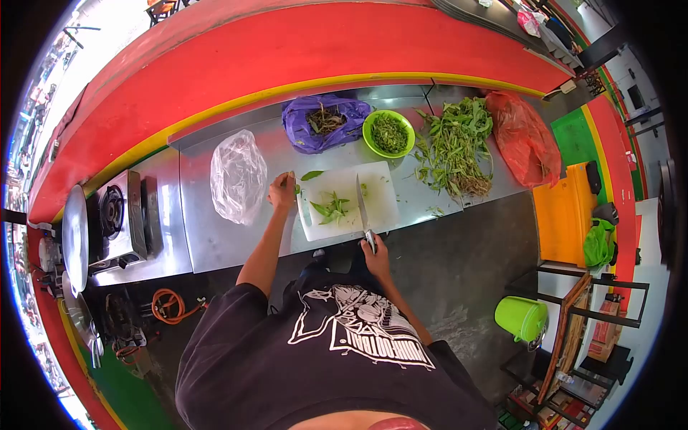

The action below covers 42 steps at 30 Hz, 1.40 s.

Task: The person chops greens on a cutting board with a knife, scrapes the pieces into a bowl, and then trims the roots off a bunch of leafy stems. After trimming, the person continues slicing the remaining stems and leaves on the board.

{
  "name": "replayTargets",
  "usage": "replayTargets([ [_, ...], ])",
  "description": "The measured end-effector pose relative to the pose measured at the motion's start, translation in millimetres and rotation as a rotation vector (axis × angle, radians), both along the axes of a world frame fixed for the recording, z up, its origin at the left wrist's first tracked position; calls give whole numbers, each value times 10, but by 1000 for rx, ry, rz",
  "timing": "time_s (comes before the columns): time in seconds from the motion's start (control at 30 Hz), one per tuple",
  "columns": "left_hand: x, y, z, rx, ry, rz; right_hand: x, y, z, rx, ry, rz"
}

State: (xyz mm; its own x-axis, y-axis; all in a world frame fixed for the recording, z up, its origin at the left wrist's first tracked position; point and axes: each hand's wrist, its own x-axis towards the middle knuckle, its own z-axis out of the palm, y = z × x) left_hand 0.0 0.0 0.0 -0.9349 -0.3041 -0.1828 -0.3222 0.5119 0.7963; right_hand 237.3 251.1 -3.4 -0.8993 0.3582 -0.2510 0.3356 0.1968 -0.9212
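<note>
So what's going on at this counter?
A person in a black T-shirt stands at a steel counter working on leafy greens. The right hand has a grip on a knife, its blade lying over a white cutting board with a few cut greens on it. The left hand pinches a small green sprig at the board's left edge. Behind the board sit a green bowl of chopped greens, a purple bag and a pile of uncut stems.

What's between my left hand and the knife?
Head view: a few green leaves on the white cutting board, between left hand and knife.
</note>
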Motion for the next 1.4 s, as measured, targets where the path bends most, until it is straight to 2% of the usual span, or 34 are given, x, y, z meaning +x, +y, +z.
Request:
replayTargets([
  [0.07,-30,-30,-61,220,284,-33,-3,10,-1,29,10,14],
  [0.1,4,-110,128,233,256,-83,10,-51,36,35,36,19],
  [0.17,-2,-54,290,621,280,-29,-5,-63,97,44,18,6],
  [0.2,-9,-68,354,621,278,-31,-15,-71,88,44,17,4],
  [0.27,-20,-97,480,876,324,-35,-31,-83,71,46,-6,17],
  [0.4,-60,-221,582,964,340,-77,-58,-156,75,102,116,-18],
  [0.47,-56,-263,632,934,298,-176,-65,-170,60,124,186,-21],
  [0.6,84,-157,698,814,230,-293,-56,-164,101,71,146,-17],
  [0.67,168,-87,619,591,123,-463,-57,-164,158,78,105,-9],
  [0.77,314,95,508,226,206,-704,-61,-178,208,40,121,-11],
  [0.8,355,159,449,227,207,-709,-52,-177,196,42,122,-16],
  [0.9,413,314,264,13,92,-732,-37,-174,165,58,74,24],
  [1.0,473,401,171,-155,247,-819,0,-184,202,61,88,25],
  [1.1,501,442,181,-234,243,-863,35,-167,204,78,72,18],
  [1.17,523,440,212,-242,254,-860,43,-143,254,80,22,8],
  [1.3,587,428,273,-210,309,-786,57,-100,117,120,167,-25],
  [1.4,660,417,259,-188,323,-697,102,-82,151,115,119,-16],
])
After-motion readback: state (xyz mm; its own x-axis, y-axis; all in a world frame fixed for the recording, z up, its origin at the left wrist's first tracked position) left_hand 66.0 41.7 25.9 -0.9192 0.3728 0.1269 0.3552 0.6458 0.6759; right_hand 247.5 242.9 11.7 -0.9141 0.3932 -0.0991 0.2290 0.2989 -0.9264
